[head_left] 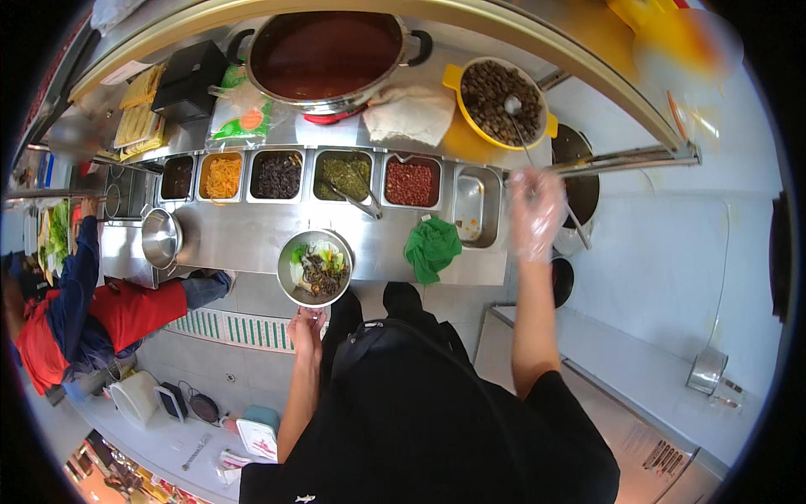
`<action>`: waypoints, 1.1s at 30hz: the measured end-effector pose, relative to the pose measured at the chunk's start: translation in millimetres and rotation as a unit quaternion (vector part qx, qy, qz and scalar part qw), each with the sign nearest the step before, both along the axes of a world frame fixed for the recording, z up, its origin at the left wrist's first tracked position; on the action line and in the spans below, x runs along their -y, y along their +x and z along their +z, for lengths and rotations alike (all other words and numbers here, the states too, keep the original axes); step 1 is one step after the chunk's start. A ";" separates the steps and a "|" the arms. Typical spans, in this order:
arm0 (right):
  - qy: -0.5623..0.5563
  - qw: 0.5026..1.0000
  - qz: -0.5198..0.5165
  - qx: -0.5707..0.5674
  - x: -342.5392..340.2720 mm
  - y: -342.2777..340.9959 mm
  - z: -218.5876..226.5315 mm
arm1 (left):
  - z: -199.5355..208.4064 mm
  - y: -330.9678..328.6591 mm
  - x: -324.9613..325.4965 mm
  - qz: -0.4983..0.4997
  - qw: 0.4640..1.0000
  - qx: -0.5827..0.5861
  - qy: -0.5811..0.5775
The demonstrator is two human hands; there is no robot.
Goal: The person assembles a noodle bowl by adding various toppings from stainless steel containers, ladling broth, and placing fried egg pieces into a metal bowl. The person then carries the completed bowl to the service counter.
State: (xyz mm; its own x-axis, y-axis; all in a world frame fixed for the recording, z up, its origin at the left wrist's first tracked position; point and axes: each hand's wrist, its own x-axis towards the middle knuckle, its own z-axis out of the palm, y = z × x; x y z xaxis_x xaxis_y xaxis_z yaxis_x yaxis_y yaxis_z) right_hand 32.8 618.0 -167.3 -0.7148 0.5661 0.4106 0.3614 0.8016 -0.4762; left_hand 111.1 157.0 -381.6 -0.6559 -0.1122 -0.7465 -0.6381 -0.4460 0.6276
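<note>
In my left hand (306, 330) is a round metal bowl (284, 281), gripped from below at its near side. Pale noodles, green leaves and dark toppings fill the bowl (319, 273). My right hand (536, 214), in a clear plastic glove, is closed around the handle of a long ladle (522, 139). The ladle's head rests among small dark brown chunks, perhaps snails (491, 97), in a yellow-handled round pot (451, 77). Part of the handle is hidden behind my fingers and shows again beyond them.
Several topping trays line the counter; one has tongs (357, 200). A large pot of red liquid (327, 59) stands behind them. A green cloth (432, 249), a steel tray (477, 206) and a metal pot (161, 238) are nearby. A person in red (126, 315) works at left.
</note>
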 end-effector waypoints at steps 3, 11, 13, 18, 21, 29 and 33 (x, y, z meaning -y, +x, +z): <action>0.035 0.994 -0.057 0.081 -61.3 -14.7 10.7 | -0.3 -1.8 -10.8 -0.027 0.999 0.001 0.016; -0.254 0.940 -0.008 0.227 -116.3 -19.5 -47.2 | -4.2 18.3 -53.8 0.021 1.000 0.001 0.009; -0.287 0.914 -0.002 0.287 -118.9 -13.6 -57.7 | -9.0 28.3 -61.0 0.023 0.999 -0.023 0.021; -0.702 0.704 0.062 0.085 -55.2 -25.4 -47.6 | -6.5 44.3 -87.7 0.056 0.998 -0.008 0.013; -0.760 0.636 0.134 0.011 -91.2 -33.1 -85.9 | -11.5 52.2 -91.9 0.035 0.999 -0.009 0.013; -0.102 0.974 0.036 0.197 -119.1 -37.2 -15.6 | 5.7 57.6 -112.1 0.054 0.998 -0.017 0.012; 0.057 0.959 0.111 0.253 -126.1 -65.6 -21.3 | 1.4 54.1 -117.5 0.018 0.999 -0.027 0.021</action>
State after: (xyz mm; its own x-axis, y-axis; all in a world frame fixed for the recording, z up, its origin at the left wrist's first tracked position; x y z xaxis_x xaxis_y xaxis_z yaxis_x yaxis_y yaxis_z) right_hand -32.8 744.0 -188.5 -0.9366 0.3492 0.0300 0.3377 0.9219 -0.1896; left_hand 165.2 274.5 -380.3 -0.6913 -0.1054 -0.7149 -0.5869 -0.4953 0.6405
